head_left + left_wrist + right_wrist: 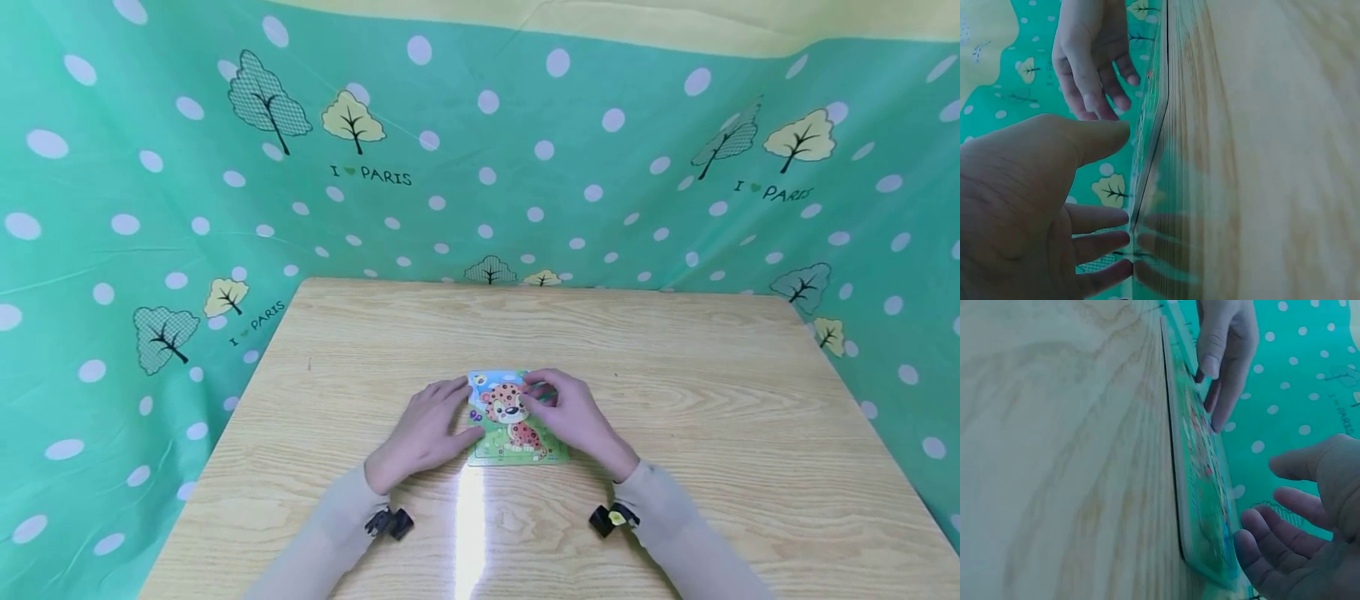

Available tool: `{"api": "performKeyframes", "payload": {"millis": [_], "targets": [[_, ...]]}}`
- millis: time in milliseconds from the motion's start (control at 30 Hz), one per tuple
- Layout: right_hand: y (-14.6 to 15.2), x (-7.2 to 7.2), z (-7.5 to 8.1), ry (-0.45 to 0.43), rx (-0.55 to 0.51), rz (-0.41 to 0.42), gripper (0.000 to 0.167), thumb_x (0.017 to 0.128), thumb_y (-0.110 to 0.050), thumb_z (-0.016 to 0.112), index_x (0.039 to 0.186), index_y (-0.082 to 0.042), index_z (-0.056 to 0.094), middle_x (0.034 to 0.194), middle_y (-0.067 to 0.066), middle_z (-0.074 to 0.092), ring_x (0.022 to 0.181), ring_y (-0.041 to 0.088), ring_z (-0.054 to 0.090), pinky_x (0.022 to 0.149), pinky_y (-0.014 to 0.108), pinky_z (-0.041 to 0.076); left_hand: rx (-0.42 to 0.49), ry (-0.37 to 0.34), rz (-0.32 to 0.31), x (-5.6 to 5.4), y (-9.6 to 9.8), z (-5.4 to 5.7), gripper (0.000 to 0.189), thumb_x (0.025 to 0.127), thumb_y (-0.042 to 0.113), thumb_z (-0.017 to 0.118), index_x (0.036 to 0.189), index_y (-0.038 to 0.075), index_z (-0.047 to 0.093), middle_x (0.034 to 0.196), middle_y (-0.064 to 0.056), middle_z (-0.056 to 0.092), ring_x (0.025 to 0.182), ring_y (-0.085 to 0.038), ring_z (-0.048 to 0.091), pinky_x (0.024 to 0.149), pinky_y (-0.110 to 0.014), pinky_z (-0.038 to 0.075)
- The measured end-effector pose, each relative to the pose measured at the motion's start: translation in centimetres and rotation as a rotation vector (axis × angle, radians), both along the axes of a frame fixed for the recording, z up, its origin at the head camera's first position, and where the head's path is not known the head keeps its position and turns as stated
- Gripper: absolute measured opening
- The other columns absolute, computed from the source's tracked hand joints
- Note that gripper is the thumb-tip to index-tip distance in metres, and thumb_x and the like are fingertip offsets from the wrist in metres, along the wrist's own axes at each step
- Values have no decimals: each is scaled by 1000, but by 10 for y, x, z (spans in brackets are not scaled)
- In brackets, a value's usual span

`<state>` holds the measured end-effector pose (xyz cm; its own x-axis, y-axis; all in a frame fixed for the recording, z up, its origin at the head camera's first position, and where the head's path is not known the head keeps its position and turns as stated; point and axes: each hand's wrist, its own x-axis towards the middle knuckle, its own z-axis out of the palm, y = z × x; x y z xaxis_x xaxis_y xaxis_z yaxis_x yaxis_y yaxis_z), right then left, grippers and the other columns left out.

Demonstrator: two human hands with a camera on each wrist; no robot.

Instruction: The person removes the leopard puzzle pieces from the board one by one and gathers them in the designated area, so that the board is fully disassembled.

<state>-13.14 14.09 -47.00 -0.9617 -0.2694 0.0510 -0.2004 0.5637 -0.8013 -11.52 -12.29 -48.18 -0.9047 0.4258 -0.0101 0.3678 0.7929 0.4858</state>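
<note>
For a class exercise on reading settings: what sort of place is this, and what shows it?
Probably an indoor tabletop recording corner: a wood-grain table, a green polka-dot cloth hung behind it, and small black devices worn at the person's wrists.

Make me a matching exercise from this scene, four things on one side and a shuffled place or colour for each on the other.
1. puzzle
2. left hand
3. table
4. cloth

A. pale brown wood
B. green with pale dots
C. multicoloured, lying on the table
D. at the puzzle's left side

Pairs: 1-C, 2-D, 3-A, 4-B
</note>
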Motion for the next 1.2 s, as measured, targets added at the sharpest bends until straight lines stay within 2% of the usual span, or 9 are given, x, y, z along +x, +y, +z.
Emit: {"api": "performKeyframes", "payload": {"millis": [167, 333, 600, 700, 867, 1000, 1200], "targets": [[-13, -5, -3, 21, 88, 57, 31, 99, -20, 77, 126, -6, 75, 111, 4, 75, 95, 12, 69, 84, 28, 61, -12, 13, -21, -4, 3, 0, 76, 99, 52, 68, 157, 5, 51, 168, -18, 44, 153, -44, 42, 125, -66, 34], [-27, -15, -4, 57, 206, 123, 33, 100, -25, 75, 127, -5, 76, 112, 5, 73, 91, 13, 64, 80, 33, 57, -46, -9, -21, -7, 6, 1, 80, 97, 53, 70, 158, 5, 49, 170, -17, 41, 155, -43, 39, 126, -66, 32], [-39, -27, 0, 12, 374, 170, 52, 98, -39, 79, 138, -6, 71, 114, 5, 68, 93, 16, 61, 83, 37, 56, -77, -60, -45, -8, 7, 4, 90, 94, 55, 73, 163, 6, 42, 175, -15, 32, 159, -43, 33, 129, -67, 27], [-40, -32, 1, -5, 376, 188, 56, 96, -40, 81, 140, -6, 69, 102, 3, 68, 82, 14, 59, 73, 33, 53, -78, -68, -46, -9, 7, 5, 94, 93, 56, 75, 164, 5, 40, 175, -15, 30, 160, -43, 31, 128, -67, 27], [-39, -38, 1, -80, 321, 203, 57, 92, -39, 85, 139, -9, 70, 72, -2, 60, 59, 10, 48, 53, 25, 39, -84, -74, -47, -11, 6, 4, 99, 90, 58, 76, 164, 4, 39, 176, -15, 29, 160, -43, 31, 128, -67, 28], [-38, -41, 0, -120, 305, 201, 56, 90, -39, 87, 136, -11, 71, 70, -4, 58, 58, 9, 46, 52, 23, 37, -86, -80, -48, -11, 6, 5, 101, 90, 59, 77, 165, 4, 37, 176, -15, 29, 160, -42, 30, 128, -67, 27], [-39, -41, 3, -138, 316, 200, 54, 90, -37, 87, 133, -10, 71, 72, -3, 61, 58, 10, 51, 52, 24, 39, -90, -82, -40, -11, 7, 6, 101, 89, 61, 77, 165, 7, 38, 176, -13, 30, 160, -41, 31, 129, -66, 27]]}}
